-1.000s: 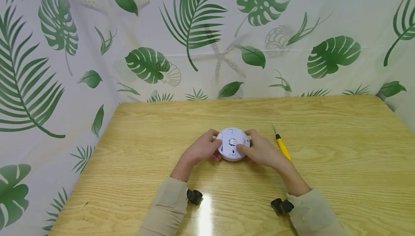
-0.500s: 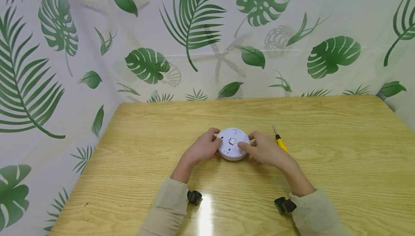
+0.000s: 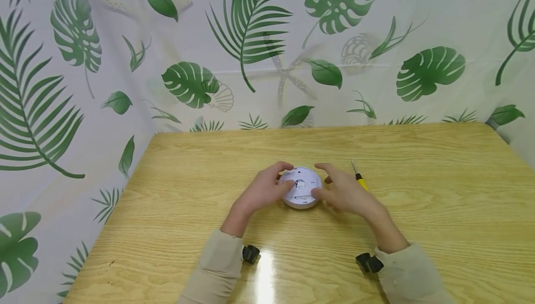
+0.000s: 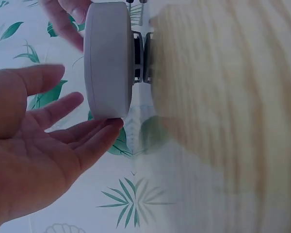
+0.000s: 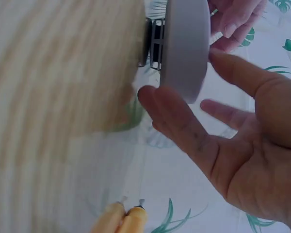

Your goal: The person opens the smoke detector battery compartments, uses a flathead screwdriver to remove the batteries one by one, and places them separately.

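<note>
A round white smoke detector (image 3: 303,174) sits on the table between my hands, back face up, with a round hole in its middle. In the left wrist view its dark slotted neck (image 4: 138,57) faces the tabletop. My left hand (image 3: 265,188) has its fingertips at the rim; the left wrist view shows the thumb clear of the casing. Around the opposite side spreads my right hand (image 3: 344,192), with its thumb at the edge of the back face and its index finger stretched out beyond the rim. Whether the other right fingertips touch the casing cannot be told.
A yellow-handled screwdriver (image 3: 362,183) lies right of my right hand, its handle partly hidden by that hand. Behind the wood-grain table (image 3: 209,155) hangs a white curtain (image 3: 267,100) printed with green leaves. Black wrist cameras sit at both cuffs.
The smoke detector has turned in place: the straight seam once at its left is now on its near side. My left thumb has moved further over the face; my right hand has shifted slightly rightward.
</note>
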Available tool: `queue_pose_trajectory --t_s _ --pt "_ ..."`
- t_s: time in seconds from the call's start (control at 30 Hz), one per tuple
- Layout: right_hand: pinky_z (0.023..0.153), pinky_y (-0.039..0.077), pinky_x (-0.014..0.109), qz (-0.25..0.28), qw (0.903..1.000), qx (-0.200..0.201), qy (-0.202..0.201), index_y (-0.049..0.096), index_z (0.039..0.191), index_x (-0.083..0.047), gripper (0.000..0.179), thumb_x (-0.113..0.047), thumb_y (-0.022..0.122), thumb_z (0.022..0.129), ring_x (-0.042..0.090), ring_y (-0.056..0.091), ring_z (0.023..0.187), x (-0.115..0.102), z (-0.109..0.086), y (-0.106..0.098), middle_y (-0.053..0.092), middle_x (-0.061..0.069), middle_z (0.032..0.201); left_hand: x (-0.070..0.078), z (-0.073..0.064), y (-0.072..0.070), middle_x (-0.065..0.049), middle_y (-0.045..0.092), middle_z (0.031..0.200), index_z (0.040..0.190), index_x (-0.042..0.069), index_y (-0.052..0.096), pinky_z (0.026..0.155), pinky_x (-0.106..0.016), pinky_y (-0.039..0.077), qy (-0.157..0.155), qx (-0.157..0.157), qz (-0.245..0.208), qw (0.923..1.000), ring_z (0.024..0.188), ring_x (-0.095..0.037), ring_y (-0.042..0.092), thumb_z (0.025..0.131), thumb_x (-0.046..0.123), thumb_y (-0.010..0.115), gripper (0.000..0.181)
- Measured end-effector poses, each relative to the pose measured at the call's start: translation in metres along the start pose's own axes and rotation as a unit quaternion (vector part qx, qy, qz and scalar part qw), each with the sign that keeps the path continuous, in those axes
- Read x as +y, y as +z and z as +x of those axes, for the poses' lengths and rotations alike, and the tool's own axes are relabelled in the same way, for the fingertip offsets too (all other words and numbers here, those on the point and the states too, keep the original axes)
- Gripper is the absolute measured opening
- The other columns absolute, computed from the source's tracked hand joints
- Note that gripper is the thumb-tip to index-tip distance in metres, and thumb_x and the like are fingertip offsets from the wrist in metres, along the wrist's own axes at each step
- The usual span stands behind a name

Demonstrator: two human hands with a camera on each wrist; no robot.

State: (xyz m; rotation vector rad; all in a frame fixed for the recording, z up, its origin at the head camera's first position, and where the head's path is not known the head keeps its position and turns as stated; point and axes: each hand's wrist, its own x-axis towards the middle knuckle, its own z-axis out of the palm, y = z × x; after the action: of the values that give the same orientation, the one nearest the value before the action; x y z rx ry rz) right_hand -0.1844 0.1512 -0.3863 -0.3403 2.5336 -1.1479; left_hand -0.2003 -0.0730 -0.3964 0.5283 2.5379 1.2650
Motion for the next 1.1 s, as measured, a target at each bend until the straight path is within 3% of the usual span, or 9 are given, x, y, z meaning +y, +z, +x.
queue_pose_trajectory --t_s 0.13,0.27,0.33,0.57,0.83,1.1 --pt "0.061 0.057 0.034 -0.001 0.9993 -0.007 -0.036 0.037 0.151 -0.004 0.064 -0.02 0.067 0.096 0.02 0.064 0.066 0.0015 0.0005 0.0045 0.053 0.032 0.129 0.0018 0.0012 0.0034 -0.012 0.054 0.141 0.142 0.003 0.048 0.104 -0.038 0.044 0.024 -0.03 0.064 0.9972 0.125 -0.023 0.053 0.097 0.02 0.065 0.051" --pt "0.062 0.057 0.033 -0.008 0.9992 -0.002 -0.038 0.044 0.145 -0.001 0.058 -0.02 0.068 0.096 0.019 0.064 0.069 0.0006 0.0011 0.0069 0.057 0.029 0.125 0.0031 0.0014 0.0051 -0.012 0.053 0.14 0.141 0.001 0.048 0.103 -0.036 0.045 0.026 -0.039 0.111 0.9927 0.121 -0.021 0.053 0.095 0.021 0.069 0.054" --pt "0.062 0.057 0.034 -0.014 0.9993 -0.001 -0.033 0.044 0.146 -0.001 0.058 -0.019 0.067 0.096 0.02 0.065 0.068 0.0002 0.0018 0.0074 0.057 0.029 0.125 0.0034 0.0007 0.005 -0.012 0.053 0.139 0.14 0.001 0.048 0.102 -0.035 0.045 0.021 -0.038 0.116 0.9924 0.119 -0.02 0.054 0.095 0.022 0.069 0.054" --pt "0.091 0.051 0.047 -0.079 0.9949 0.026 -0.058 0.046 0.144 0.002 0.054 -0.017 0.064 0.097 0.032 0.06 0.107 0.0008 0.0044 0.0084 0.062 0.024 0.125 0.0029 -0.0014 0.0028 -0.014 0.046 0.147 0.147 0.001 0.041 0.108 -0.038 0.041 0.006 -0.03 0.114 0.993 0.129 -0.023 0.049 0.099 0.025 0.064 0.059" --pt "0.068 0.054 0.031 -0.042 0.9975 0.006 -0.056 0.042 0.147 0.001 0.065 -0.022 0.07 0.093 0.022 0.062 0.086 0.0015 0.0041 0.0099 0.059 0.023 0.125 0.0021 -0.0025 0.0004 -0.013 0.048 0.144 0.149 0.004 0.042 0.103 -0.036 0.045 0.003 -0.045 0.132 0.9902 0.119 -0.022 0.052 0.095 0.029 0.068 0.065" --pt "0.084 0.049 0.038 -0.071 0.9948 0.014 -0.072 0.044 0.146 -0.001 0.065 -0.022 0.073 0.092 0.028 0.056 0.103 0.0012 0.0034 0.0104 0.056 0.022 0.135 0.0018 -0.0021 0.0005 -0.012 0.052 0.135 0.144 0.006 0.048 0.096 -0.034 0.048 0.009 -0.043 0.157 0.9867 0.11 -0.019 0.054 0.093 0.033 0.071 0.063"
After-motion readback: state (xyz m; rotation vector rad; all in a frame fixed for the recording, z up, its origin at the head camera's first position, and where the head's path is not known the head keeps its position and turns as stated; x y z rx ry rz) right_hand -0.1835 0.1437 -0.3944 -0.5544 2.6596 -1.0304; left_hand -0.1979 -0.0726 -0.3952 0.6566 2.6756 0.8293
